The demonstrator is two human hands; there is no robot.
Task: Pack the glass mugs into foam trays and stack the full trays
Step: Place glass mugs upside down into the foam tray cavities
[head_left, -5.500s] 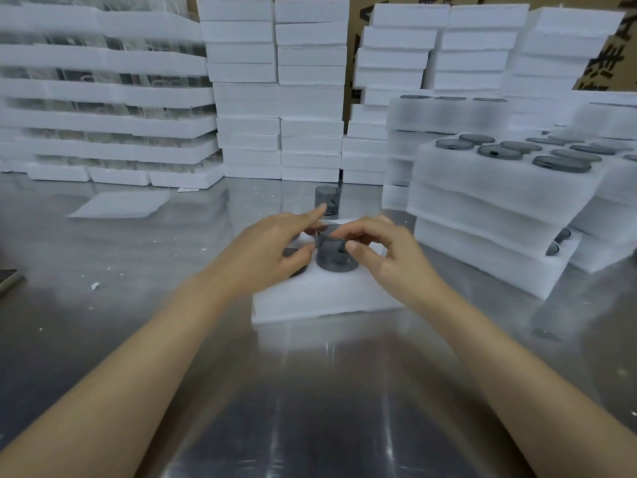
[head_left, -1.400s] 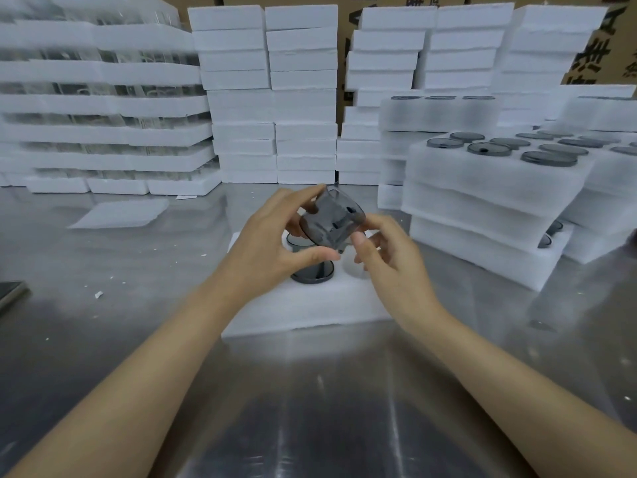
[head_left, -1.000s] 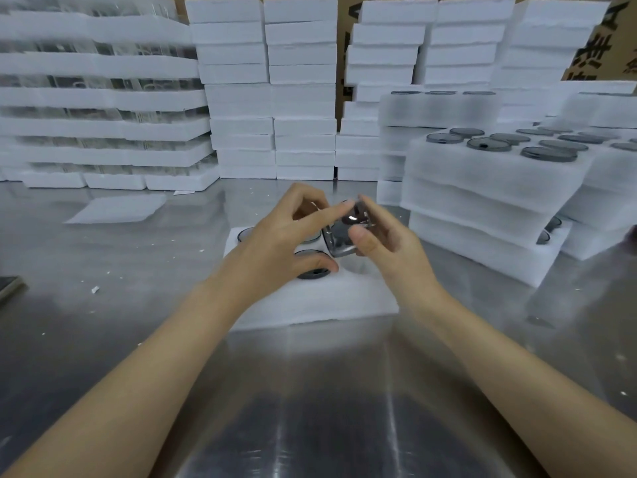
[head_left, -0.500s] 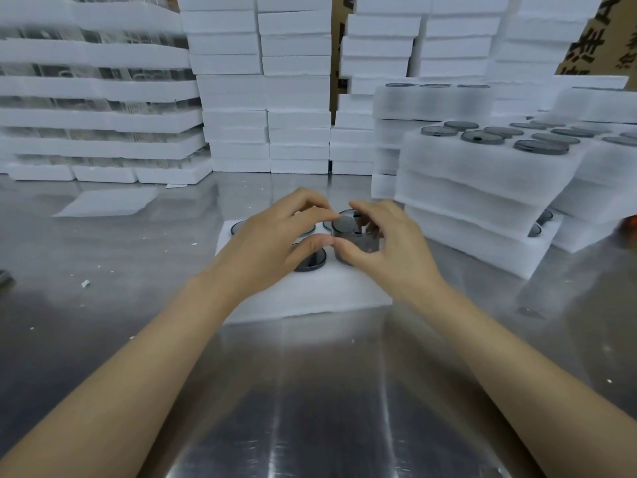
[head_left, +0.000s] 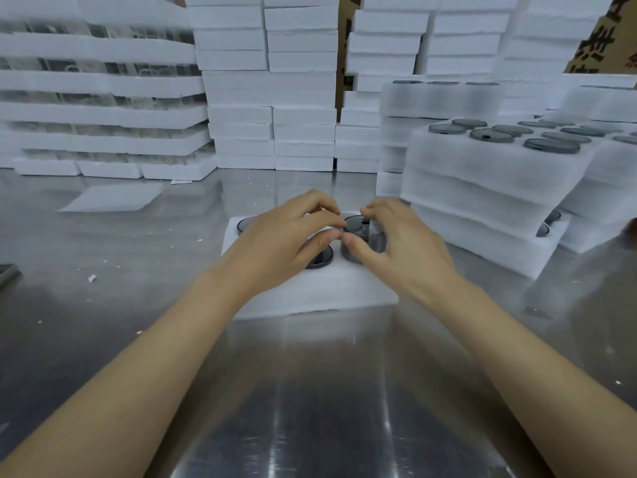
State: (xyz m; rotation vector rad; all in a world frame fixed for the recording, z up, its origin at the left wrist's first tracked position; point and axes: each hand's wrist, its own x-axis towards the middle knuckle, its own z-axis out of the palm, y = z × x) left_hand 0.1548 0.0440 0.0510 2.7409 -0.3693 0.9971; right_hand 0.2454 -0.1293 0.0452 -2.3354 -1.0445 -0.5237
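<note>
A white foam tray (head_left: pixel 320 291) lies on the steel table in front of me. A smoky grey glass mug (head_left: pixel 362 236) stands partly sunk in the tray's front right hole. My right hand (head_left: pixel 396 246) curls round it, thumb on its near side. My left hand (head_left: pixel 286 239) pinches the mug's rim with thumb and forefinger. Another grey mug (head_left: pixel 320 258) sits low in the hole to the left, partly under my left hand. A third mug (head_left: pixel 244 224) shows at the tray's back left corner.
A leaning stack of foam trays filled with grey mugs (head_left: pixel 489 174) stands close on the right. Tall piles of white foam trays (head_left: pixel 269 84) line the back, with stacked trays of clear glass (head_left: pixel 100 98) at the left. A loose foam sheet (head_left: pixel 110 198) lies on the table at left.
The mug was held tilted above the tray between both hands. It has since been turned upright and lowered into the front right hole. Both hands have stayed on it.
</note>
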